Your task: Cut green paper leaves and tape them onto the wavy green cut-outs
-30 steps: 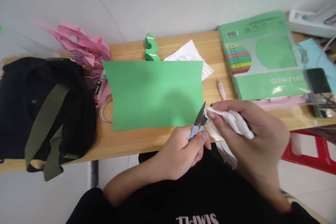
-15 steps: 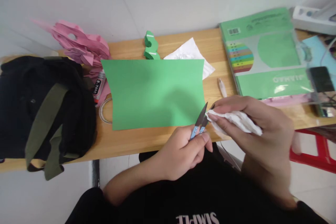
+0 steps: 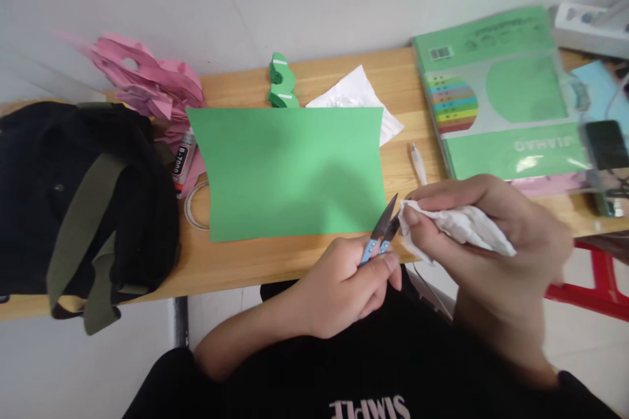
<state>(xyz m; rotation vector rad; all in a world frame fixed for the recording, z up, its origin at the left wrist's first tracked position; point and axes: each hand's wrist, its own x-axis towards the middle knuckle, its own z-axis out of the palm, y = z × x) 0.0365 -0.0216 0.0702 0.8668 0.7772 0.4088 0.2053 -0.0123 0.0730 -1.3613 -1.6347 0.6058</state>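
My left hand [image 3: 351, 288] is closed around a pair of small thread snips [image 3: 382, 230] with blue grips, their two dark blades parted and pointing up and away from me. A crumpled white tissue [image 3: 459, 228] is pinched between the thumb and fingers of my right hand [image 3: 506, 255]. Its near end wraps the tip of one blade, so that tip is hidden. Just beyond the snips a sheet of green paper [image 3: 289, 173] lies on the wooden table [image 3: 236, 265], its short sides curving inward.
Left of the sheet are a black bag [image 3: 29, 209], pink paper pieces [image 3: 147, 72], a glue tube [image 3: 184, 160] and a tape roll [image 3: 197, 206]. Behind it sit a green folded paper piece [image 3: 282, 82] and white tissue [image 3: 351, 91]. Rightward lie a pen [image 3: 419, 163] and a green paper pack [image 3: 521, 91].
My right hand has slid the tissue a little to the right, outward along the blade. The left hand with the snips has shifted slightly right. The sheet has stayed put.
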